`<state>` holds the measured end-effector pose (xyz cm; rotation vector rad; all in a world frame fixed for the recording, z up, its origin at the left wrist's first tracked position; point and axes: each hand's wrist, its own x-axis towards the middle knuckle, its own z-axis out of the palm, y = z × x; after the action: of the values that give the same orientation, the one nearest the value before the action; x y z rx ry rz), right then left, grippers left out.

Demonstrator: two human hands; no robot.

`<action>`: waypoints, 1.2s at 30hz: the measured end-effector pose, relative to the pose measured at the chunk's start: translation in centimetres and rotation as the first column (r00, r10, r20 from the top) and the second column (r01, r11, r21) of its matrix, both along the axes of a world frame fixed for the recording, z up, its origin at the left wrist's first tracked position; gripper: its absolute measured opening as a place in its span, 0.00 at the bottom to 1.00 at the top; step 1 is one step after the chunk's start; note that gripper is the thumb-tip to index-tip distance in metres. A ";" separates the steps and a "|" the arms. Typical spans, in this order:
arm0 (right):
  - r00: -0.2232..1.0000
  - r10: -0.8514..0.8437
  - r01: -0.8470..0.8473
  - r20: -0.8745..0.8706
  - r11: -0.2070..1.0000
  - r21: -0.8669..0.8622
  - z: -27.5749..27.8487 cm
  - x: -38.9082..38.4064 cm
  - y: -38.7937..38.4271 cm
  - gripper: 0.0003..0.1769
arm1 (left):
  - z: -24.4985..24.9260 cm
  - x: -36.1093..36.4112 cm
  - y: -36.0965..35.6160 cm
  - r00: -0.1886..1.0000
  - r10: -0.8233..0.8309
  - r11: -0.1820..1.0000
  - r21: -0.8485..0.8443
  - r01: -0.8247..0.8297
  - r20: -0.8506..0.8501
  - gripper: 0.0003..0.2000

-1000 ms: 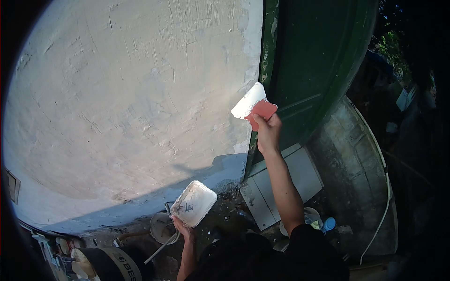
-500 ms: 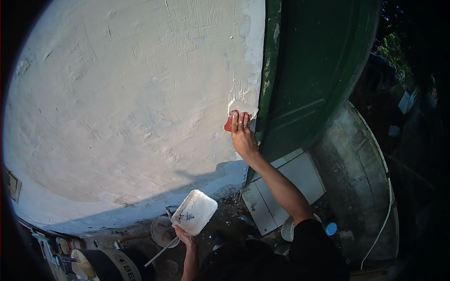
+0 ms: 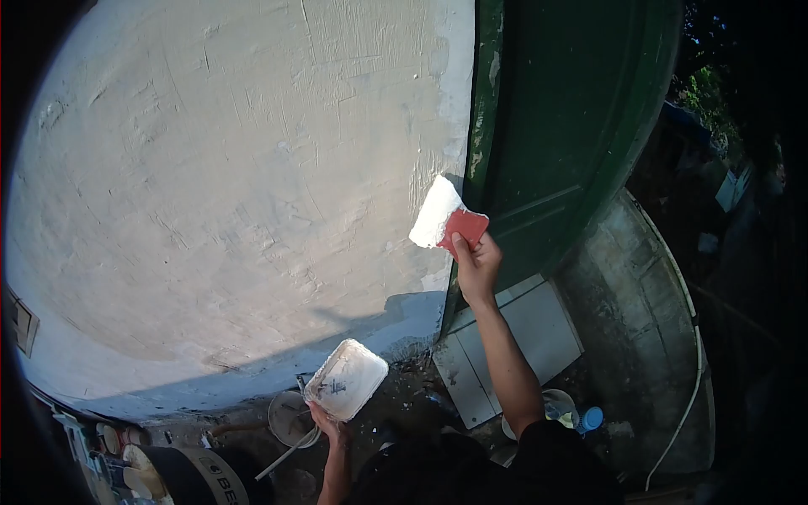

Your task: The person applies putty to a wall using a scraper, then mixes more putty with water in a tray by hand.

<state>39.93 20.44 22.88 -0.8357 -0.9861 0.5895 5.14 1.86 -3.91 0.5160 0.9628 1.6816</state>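
Note:
My right hand [image 3: 478,268] grips the red handle of a putty knife [image 3: 465,227], thumb on the face turned toward me. White putty covers its blade, which is held up in front of the wall [image 3: 252,168] near the green door frame [image 3: 481,101]. Lower down, my left hand [image 3: 330,423] holds a rectangular white tub [image 3: 348,380] by its near side. The tub is tilted so its inside shows, smeared with putty and some dark streaks. Fresh ridges and scrape marks run over the wall's cream coating.
A green door [image 3: 555,143] stands right of the wall, with pale panels [image 3: 513,349] at its foot. On the ground below are a round bucket [image 3: 290,417] with a stick across it, a black drum [image 3: 181,475] and a blue-lidded container [image 3: 592,418]. A thin pipe [image 3: 697,370] runs along the right.
My right hand has drawn the putty knife back from the wall and turned it over, so the putty-loaded blade now shows. The tub has barely moved.

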 end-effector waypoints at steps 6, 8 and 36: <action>0.961 -0.073 0.103 -0.268 0.990 0.099 7.7 -2.6 4.9 0.12 | -2.0 -0.3 0.1 0.999 -0.014 1.000 -0.028 0.014 -0.035 0.36; 0.954 -0.093 0.101 -0.285 0.995 0.013 6.9 -2.4 5.0 0.12 | -2.1 -0.5 -0.1 1.000 -0.002 1.000 -0.032 0.002 -0.005 0.36; 0.835 -0.260 -0.168 -0.484 0.718 -0.675 -21.7 -1.5 0.4 0.13 | 4.3 0.3 -1.9 0.990 0.009 0.999 0.042 -0.004 -0.140 0.28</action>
<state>38.47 20.84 1.21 -1.2589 -0.1608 1.1265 5.39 -0.03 0.35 0.6665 1.0327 1.6918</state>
